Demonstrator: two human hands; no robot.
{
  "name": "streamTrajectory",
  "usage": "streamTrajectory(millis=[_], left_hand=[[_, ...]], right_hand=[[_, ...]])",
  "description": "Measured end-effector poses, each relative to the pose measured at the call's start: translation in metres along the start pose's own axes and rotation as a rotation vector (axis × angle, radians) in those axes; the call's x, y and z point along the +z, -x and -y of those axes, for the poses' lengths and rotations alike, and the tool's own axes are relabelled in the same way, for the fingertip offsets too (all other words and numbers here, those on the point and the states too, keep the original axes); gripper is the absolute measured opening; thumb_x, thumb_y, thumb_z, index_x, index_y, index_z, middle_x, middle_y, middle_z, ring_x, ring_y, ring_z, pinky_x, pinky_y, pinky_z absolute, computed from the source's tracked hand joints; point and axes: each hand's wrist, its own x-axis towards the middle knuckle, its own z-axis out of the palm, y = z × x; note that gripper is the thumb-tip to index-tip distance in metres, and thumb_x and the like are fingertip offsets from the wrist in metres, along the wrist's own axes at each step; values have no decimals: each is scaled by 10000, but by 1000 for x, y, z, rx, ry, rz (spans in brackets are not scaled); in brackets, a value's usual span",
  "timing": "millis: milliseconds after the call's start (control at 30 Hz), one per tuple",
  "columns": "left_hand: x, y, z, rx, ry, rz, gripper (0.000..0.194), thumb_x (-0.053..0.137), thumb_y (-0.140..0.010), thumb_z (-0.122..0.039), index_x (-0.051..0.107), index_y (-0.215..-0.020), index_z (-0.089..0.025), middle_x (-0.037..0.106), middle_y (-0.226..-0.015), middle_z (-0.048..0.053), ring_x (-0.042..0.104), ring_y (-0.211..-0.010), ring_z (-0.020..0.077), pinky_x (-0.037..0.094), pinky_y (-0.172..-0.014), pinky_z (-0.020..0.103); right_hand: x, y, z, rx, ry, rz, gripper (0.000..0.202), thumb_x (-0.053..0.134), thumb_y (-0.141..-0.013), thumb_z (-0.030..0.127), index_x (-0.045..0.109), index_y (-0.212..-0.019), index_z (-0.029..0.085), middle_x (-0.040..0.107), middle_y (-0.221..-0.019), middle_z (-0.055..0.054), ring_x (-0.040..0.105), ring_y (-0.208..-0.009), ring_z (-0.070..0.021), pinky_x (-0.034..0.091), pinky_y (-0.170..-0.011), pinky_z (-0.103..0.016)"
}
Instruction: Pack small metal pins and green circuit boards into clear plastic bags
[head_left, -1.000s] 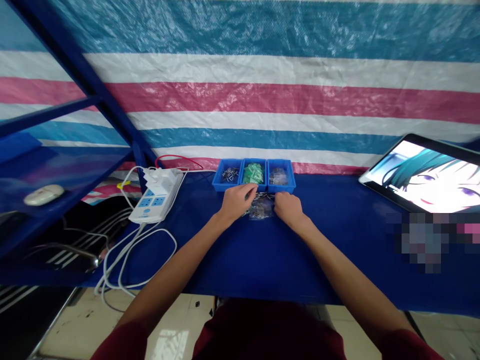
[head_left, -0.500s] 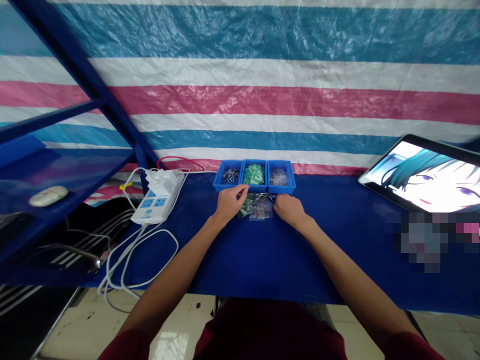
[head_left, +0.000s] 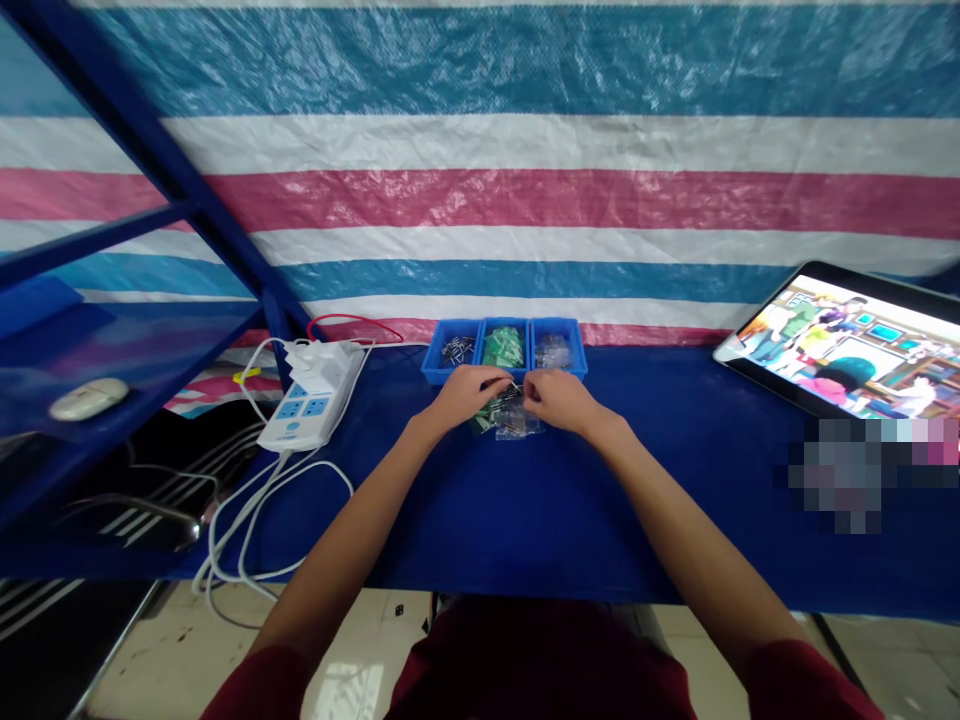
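Three joined blue bins [head_left: 452,377] stand at the back of the table. Thin metal pins or screws [head_left: 457,350] lie in the left one, green pieces [head_left: 504,347] in the middle one, small clear plastic bags [head_left: 553,352] in the right one. In front is a small pile of metal pieces, green pieces and clear bags [head_left: 514,424]. Over the pile's left side my left hand [head_left: 463,394] is closed, thumb and fingers pinched. My right hand [head_left: 561,398] is closed at its right side, fingertips close to the left ones. A shiny sliver shows between them; what each holds is too small to name.
A white power strip [head_left: 304,408] with plugs and looped white cables [head_left: 247,520] occupies the table's left. On the right a tablet [head_left: 847,340] leans, showing a cartoon. A blue frame post [head_left: 225,240] and a shelf with a white mouse-shaped object [head_left: 90,398] stand left.
My right hand has moved left over the pile, toward my left hand. The left hand has shifted slightly right, so the fingertips are now close together. The tablet's picture has changed.
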Motion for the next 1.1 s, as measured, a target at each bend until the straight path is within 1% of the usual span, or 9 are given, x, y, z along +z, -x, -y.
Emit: streamTrajectory(millis=[67, 167, 300, 367, 567, 667, 767, 933, 1100], left_hand=[[0, 3, 0, -39, 52, -23, 277, 489, -916, -352, 693, -876, -169, 698, -722, 12, 635, -634, 137, 460, -618, 229], [-3, 9, -2, -74, 97, -48, 269, 491, -904, -345, 669, -818, -164, 674, -672, -1, 612, -589, 124, 440, -573, 212], [-5, 18, -3, -98, 133, -49, 277, 486, -898, -343, 645, -777, -150, 663, -657, 4, 588, -558, 115, 431, -554, 208], [-5, 21, -2, -102, 133, -58, 286, 482, -902, -356, 644, -794, -146, 667, -678, 11, 579, -555, 113, 427, -546, 208], [-3, 23, 2, -59, 50, -82, 373, 442, -931, -401, 639, -739, -151, 639, -645, 9, 549, -554, 108, 414, -555, 210], [-2, 22, 2, -52, 51, -122, 372, 447, -929, -427, 638, -766, -153, 629, -637, 4, 541, -546, 108, 412, -550, 210], [0, 23, 2, -42, 41, -144, 374, 452, -927, -449, 642, -786, -159, 628, -641, 3, 545, -552, 110, 415, -555, 214], [5, 25, 2, -19, 3, -128, 371, 463, -925, -459, 657, -815, -162, 663, -692, 16, 577, -605, 121, 435, -598, 222], [6, 25, -1, 10, 8, -135, 368, 453, -932, -451, 657, -824, -165, 671, -710, 24, 590, -624, 127, 447, -627, 232]], right_hand=[[2, -2, -3, -12, -71, -41, 96, 537, -800, 162, 632, -815, 163, 673, -826, -53, 588, -751, -164, 346, -634, -241], [11, -3, -9, -23, -231, -130, 63, 549, -794, 160, 611, -803, 161, 641, -742, -22, 548, -673, -136, 336, -615, -229], [27, 0, -13, -76, -498, -269, 98, 508, -882, 227, 576, -849, 164, 608, -724, -2, 545, -658, -123, 376, -642, -221], [32, 0, -10, -91, -569, -313, 120, 491, -907, 250, 565, -862, 167, 601, -724, 0, 554, -676, -126, 390, -664, -222], [26, -9, -4, -131, -558, -328, 155, 472, -930, 279, 558, -859, 171, 595, -708, 4, 547, -656, -126, 379, -649, -216], [25, -11, -2, -107, -562, -355, 150, 472, -928, 278, 559, -868, 172, 601, -704, 3, 553, -653, -130, 390, -660, -220], [30, -7, 1, -49, -584, -368, 157, 454, -932, 278, 562, -884, 175, 605, -700, 3, 558, -653, -132, 397, -663, -221], [36, 4, 2, 18, -580, -386, 204, 429, -944, 292, 568, -857, 171, 616, -714, -6, 560, -662, -134, 391, -658, -218], [40, 8, 3, -9, -546, -423, 238, 418, -955, 307, 584, -849, 174, 631, -758, -12, 571, -692, -136, 392, -690, -225]])
